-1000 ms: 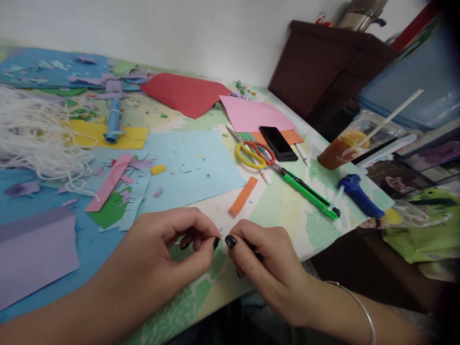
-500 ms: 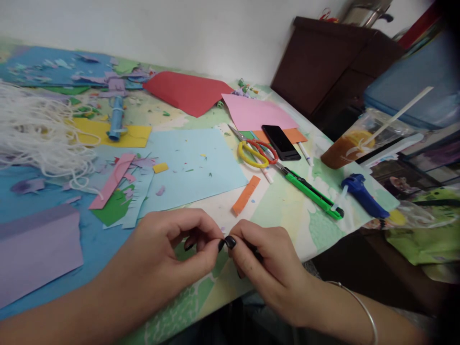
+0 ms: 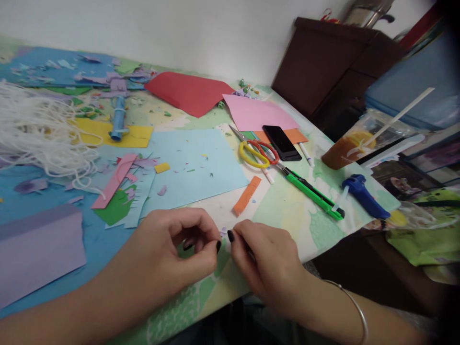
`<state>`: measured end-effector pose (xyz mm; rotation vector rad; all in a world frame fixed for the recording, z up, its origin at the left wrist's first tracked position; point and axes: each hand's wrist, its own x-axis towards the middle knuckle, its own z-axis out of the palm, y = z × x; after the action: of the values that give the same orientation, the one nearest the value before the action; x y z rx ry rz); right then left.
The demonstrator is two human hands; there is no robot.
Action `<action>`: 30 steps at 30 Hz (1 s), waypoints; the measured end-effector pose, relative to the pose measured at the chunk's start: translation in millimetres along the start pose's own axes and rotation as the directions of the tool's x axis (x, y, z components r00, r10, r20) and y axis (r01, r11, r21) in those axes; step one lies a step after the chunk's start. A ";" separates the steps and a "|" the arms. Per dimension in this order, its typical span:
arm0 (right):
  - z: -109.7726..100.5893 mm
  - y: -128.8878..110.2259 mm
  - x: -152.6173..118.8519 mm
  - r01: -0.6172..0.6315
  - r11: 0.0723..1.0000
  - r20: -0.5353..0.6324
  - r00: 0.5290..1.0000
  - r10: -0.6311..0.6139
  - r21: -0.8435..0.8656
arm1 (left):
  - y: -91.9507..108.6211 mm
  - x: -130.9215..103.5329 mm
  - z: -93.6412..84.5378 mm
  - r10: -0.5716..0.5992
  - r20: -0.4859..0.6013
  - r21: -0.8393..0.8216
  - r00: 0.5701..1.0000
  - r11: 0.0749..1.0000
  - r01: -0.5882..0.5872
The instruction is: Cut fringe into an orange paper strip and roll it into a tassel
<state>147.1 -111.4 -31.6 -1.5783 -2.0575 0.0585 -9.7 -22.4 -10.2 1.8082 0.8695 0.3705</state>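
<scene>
My left hand (image 3: 183, 251) hovers over the near edge of the table, thumb and forefinger pinched together. Whatever sits in that pinch, if anything, is too small to make out. A small gap away, my right hand (image 3: 268, 258) is closed the same way, its thumb pressed to the forefinger, and its contents are hidden too. Just beyond the fingertips lies an orange paper strip (image 3: 247, 195) with a fringed edge. A light blue sheet (image 3: 201, 167) dotted with paper scraps spreads behind my left hand. Close by are a pink strip (image 3: 115, 181) and a green paper piece (image 3: 117, 208).
Scissors (image 3: 254, 152), a green cutter (image 3: 312, 194), a black phone (image 3: 281, 142) and a blue glue gun (image 3: 364, 196) lie to the right. A drink cup (image 3: 345, 146) stands by the table's right edge. White string (image 3: 39, 129) and a rolled blue paper (image 3: 118, 119) are at left.
My fingertips were touching half a second ago; now the hands are slightly apart. The right thumb and fingers have shifted a little. Objects on the table stay in place.
</scene>
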 end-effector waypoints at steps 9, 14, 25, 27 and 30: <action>-61.8 78.7 -28.3 -0.427 0.853 -0.525 0.821 0.226 -0.301 | -1.9 -0.5 -11.5 0.272 -0.098 0.199 0.957 0.948 -0.249; -106.3 171.5 -84.3 -0.732 0.504 -0.687 0.652 0.322 -0.459 | -7.6 1.8 -11.9 0.387 -0.059 0.256 0.920 0.897 -0.361; -122.1 233.8 -116.9 -0.814 0.366 -0.466 0.564 0.681 -0.451 | -3.3 -6.2 -13.8 0.383 -0.023 0.412 0.923 0.845 -0.341; -126.5 241.8 -113.4 -0.815 0.341 -0.462 0.555 0.692 -0.468 | -6.5 -8.7 -15.6 0.400 -0.020 0.474 0.916 0.811 -0.344; -133.3 256.3 -109.5 -0.793 0.330 -0.422 0.567 0.707 -0.512 | -18.5 -10.7 -15.7 0.464 0.012 0.566 0.886 0.727 -0.389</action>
<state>450.1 -168.3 -50.1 -2.8120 -1.0393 -0.4877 -33.9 -15.8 -19.0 2.5746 0.6726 0.5792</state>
